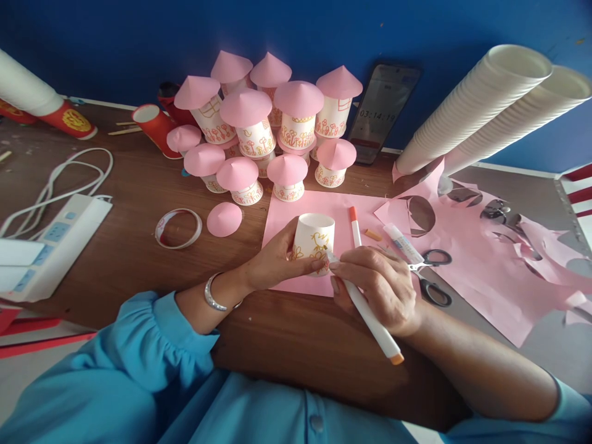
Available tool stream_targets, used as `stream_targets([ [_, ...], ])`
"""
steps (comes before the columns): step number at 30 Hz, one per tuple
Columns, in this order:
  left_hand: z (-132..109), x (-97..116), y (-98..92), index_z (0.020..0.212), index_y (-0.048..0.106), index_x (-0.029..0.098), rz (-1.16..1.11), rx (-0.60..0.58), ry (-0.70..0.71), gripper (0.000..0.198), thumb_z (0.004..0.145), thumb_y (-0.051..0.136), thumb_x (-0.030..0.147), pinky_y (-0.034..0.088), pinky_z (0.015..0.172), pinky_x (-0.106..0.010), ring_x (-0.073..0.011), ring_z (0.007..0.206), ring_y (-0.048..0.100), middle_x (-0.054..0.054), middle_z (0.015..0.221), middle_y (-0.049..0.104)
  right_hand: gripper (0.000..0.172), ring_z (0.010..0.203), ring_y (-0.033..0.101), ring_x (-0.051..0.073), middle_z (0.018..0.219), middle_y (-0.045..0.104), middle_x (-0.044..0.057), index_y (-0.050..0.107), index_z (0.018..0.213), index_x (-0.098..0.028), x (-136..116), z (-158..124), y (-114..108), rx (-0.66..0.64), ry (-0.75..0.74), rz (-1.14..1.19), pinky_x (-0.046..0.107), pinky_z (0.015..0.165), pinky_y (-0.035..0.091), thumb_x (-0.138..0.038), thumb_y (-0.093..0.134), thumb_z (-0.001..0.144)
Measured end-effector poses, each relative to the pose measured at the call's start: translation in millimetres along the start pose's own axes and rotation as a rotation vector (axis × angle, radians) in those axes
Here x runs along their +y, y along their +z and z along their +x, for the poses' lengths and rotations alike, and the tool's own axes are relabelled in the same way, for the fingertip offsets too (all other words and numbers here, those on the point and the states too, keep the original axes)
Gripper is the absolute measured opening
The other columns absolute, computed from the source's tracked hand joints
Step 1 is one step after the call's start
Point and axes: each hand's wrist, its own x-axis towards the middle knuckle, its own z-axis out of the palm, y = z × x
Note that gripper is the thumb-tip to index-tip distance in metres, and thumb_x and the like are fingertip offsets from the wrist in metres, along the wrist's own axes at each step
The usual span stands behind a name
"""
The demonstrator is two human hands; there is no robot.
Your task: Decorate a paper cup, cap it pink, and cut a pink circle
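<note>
My left hand (277, 259) grips a small white paper cup (315, 233) standing on a pink paper sheet (296, 213); the cup carries orange drawings. My right hand (379, 287) is closed around a white marker (370, 314) with an orange end, its tip touching the cup's lower right side. A red-capped marker (354, 226), an orange cap (372, 235) and another white marker (401, 242) lie just right of the cup. Black scissors (432, 274) rest beside my right hand.
Several decorated cups with pink cone roofs (259, 132) cluster at the back. A loose pink cone (224, 219) and a cup rim ring (178, 228) lie left. A power strip (50, 243), a phone (382, 111), stacked white cups (481, 105) and pink scraps (509, 259) surround the work area.
</note>
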Motion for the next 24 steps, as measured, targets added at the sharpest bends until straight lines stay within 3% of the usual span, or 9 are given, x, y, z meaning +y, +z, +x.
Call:
stream_targets([
  [12,1.0,-3.3,1.0,0.122,0.053,0.021,0.026,0.008,0.008,0.065,0.074,0.088,0.046,0.055,0.077,-0.033,-0.0221,0.095,0.063,-0.006,0.105,0.063,0.017,0.065,0.065,0.016,0.08,0.069,0.004,0.062,0.108,-0.016,-0.8,1.4,3.0,0.023,0.006,-0.011,0.029,0.055,0.054,-0.009,0.06,0.092],
  [24,0.9,-1.7,2.4,0.119,0.052,0.02,0.052,-0.004,0.039,0.06,0.077,0.086,0.044,0.052,0.075,-0.03,-0.0182,0.091,0.057,-0.003,0.102,0.058,0.019,0.067,0.066,0.017,0.082,0.07,0.007,0.06,0.108,-0.013,-0.4,2.7,1.4,-0.012,-0.012,-0.013,0.029,0.057,0.056,-0.006,0.065,0.09],
])
